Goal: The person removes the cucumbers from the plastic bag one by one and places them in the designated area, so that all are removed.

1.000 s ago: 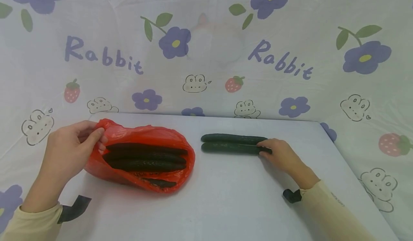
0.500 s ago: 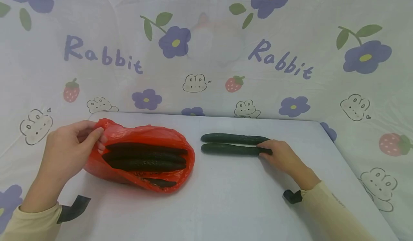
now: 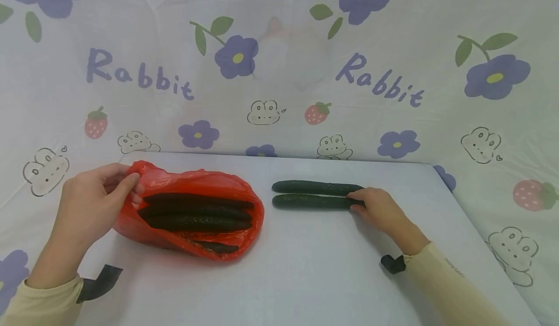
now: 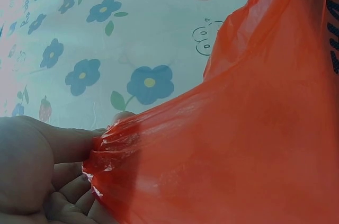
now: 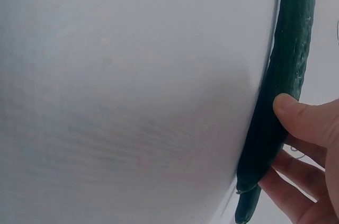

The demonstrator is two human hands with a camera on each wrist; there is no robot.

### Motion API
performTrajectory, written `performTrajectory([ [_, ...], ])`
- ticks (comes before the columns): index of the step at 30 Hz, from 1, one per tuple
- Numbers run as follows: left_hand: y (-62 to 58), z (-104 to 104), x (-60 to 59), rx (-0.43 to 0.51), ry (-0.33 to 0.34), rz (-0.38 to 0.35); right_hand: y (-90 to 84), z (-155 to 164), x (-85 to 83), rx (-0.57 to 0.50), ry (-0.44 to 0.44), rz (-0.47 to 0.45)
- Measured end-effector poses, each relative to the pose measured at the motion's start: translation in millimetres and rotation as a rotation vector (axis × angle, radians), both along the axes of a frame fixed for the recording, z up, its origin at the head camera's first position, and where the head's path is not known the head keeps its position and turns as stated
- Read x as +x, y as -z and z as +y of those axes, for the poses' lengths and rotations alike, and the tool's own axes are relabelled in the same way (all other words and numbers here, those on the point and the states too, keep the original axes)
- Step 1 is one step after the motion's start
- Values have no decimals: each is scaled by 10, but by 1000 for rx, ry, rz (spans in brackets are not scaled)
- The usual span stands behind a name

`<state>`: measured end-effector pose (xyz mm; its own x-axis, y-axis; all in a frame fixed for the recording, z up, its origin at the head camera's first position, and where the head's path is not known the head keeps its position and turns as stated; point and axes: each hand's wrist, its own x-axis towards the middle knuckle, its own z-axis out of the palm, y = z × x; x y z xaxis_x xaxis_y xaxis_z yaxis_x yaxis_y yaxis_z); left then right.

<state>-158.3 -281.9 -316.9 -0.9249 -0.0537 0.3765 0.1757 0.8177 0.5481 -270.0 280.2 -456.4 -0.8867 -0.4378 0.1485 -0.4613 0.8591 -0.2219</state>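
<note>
- L hand (image 3: 89, 204) pinches the rim of the red plastic bag (image 3: 192, 180) at its left edge, thumb on top, fingers curled under; left wrist view shows the film bunched betw. thumb & fingers (image 4: 63, 181).
- Bag lies on its side on the white tabletop (image 3: 305, 268), left half, mouth facing the person; several dark cucumbers in the bag (image 3: 196, 214) lie stacked lengthwise, running left-right.
- R hand (image 3: 377, 207) grips the right end of the near cucumber (image 3: 310, 201), thumb on top per right wrist view, fingers beneath.
- Far cucumber (image 3: 314, 187) lies just behind it, parallel, touching or nearly so, can't tell which. Both on the tabletop, right of the bag & apart from it.
- Flower-and-rabbit printed cloth (image 3: 279, 73) hangs behind & round the tabletop.
- Cream sleeves on both arms, dark strap at each wrist.
</note>
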Motion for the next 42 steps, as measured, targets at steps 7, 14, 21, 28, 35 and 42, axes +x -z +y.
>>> performTrajectory([
  [7, 11, 5, 7, 5, 4, 10, 42, 5, -18, 6, 7, 17],
  [14, 18, -5, 4, -1, -2, 7, 23, -16, -3, 12, 17, 29],
  [21, 18, -3, 8, 3, 0, 6, 32, -35, 5, 27, 34, 29],
  [28, 15, 2, 4, -1, 5, 8, 51, -27, 16, 11, 15, 46],
  [35, 8, 2, 4, -2, 0, 2, 82, -30, 21, -12, 16, 23],
  [42, -1, 2, 1, 1, -1, -13, 87, -37, 53, -34, 41, -7],
])
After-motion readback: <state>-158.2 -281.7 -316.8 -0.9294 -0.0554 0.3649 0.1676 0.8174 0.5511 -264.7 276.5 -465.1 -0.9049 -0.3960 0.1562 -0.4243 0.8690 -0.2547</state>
